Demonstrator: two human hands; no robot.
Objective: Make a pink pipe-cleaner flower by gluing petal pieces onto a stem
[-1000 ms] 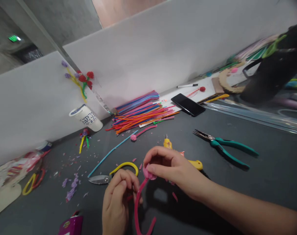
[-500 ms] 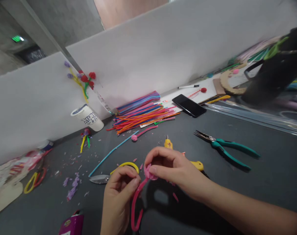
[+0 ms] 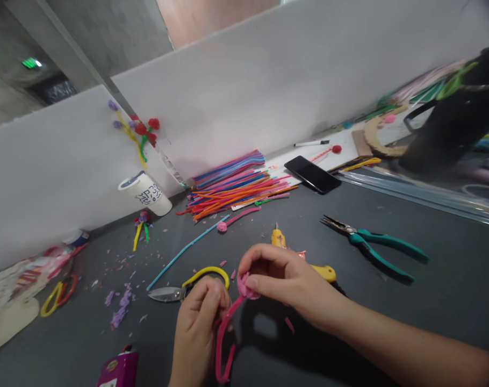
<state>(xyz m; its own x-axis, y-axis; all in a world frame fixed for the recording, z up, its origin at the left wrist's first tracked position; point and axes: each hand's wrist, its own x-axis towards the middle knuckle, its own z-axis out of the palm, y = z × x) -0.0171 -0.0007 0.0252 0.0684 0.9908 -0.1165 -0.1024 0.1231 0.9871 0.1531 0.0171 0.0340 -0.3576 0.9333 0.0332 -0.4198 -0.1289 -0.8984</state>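
Head view: right hand [image 3: 287,279] pinches rolled pink bud [image 3: 244,286]; left hand [image 3: 198,328] grips pink pipe cleaner [image 3: 224,336] stem. Coiling step; next needs tighter wrap.

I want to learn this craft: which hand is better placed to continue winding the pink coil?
Probably the right hand: its fingertips pinch the pink coil. The left hand grips the pink stem lower down, steadying it.

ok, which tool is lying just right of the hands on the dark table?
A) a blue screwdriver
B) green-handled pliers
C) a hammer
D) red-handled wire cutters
B: the green-handled pliers lie on the dark table to the right of the right hand, jaws pointing left toward the glue gun.
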